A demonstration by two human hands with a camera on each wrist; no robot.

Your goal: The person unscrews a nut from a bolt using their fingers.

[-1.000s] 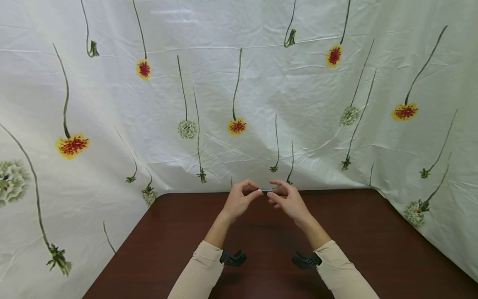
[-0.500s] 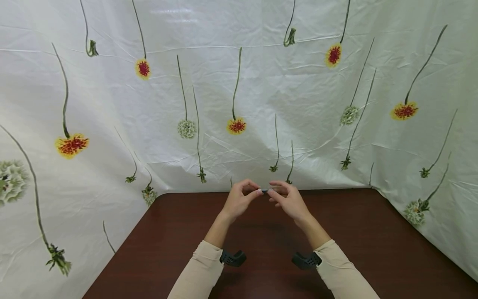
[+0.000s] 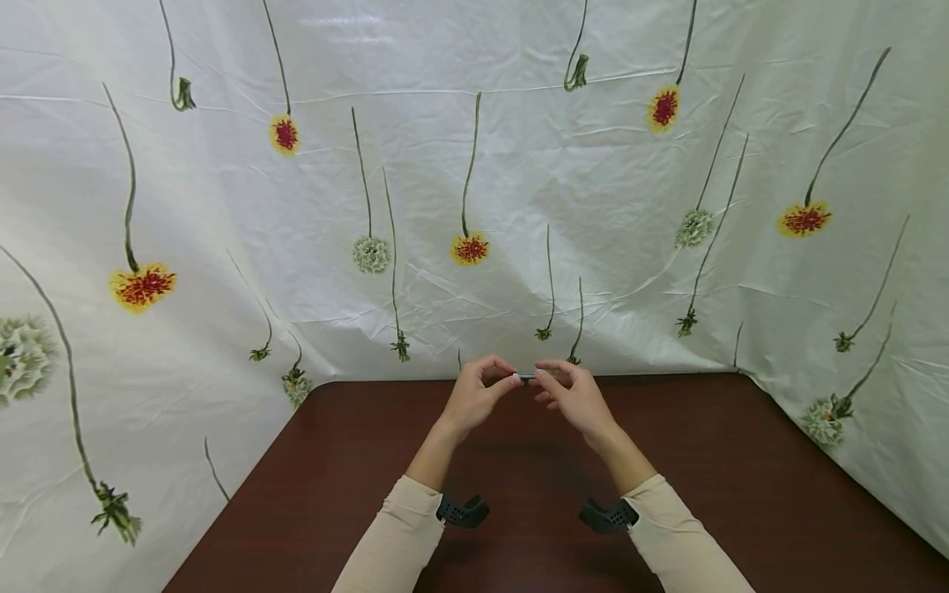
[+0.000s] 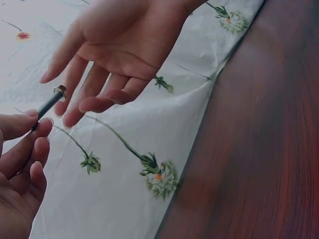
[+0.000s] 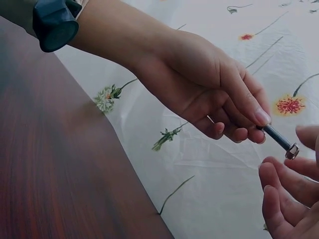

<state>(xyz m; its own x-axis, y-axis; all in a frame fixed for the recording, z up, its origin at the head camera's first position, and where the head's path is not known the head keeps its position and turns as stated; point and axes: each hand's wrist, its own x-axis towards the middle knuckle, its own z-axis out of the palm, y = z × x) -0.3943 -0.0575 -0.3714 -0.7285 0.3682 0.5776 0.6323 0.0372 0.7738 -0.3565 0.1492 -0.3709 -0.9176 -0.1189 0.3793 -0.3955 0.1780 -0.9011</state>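
A small threaded metal bolt (image 4: pixel 48 103) is held above the far side of the table. My left hand (image 3: pixel 469 401) pinches its shank between thumb and fingertips. At the other end sits a shiny hexagonal flanged piece (image 5: pixel 292 151); whether it is the bolt's head or a nut, I cannot tell. My right hand (image 3: pixel 581 403) is around that end, its thumb on one side and its fingers on the other. In the left wrist view the right thumb (image 4: pixel 56 65) stands off the metal, while a fingertip lies close behind it; contact is unclear.
Beneath both hands lies a dark reddish-brown tabletop (image 3: pixel 356 494). A white cloth (image 3: pixel 415 189) printed with flowers hangs behind it and along both sides. Each wrist wears a black strap with a camera mount (image 3: pixel 463 511).
My right thumb has shifted slightly up and left, toward the left hand, and covers more of the bolt's end. The left hand holds its place and its pinch.
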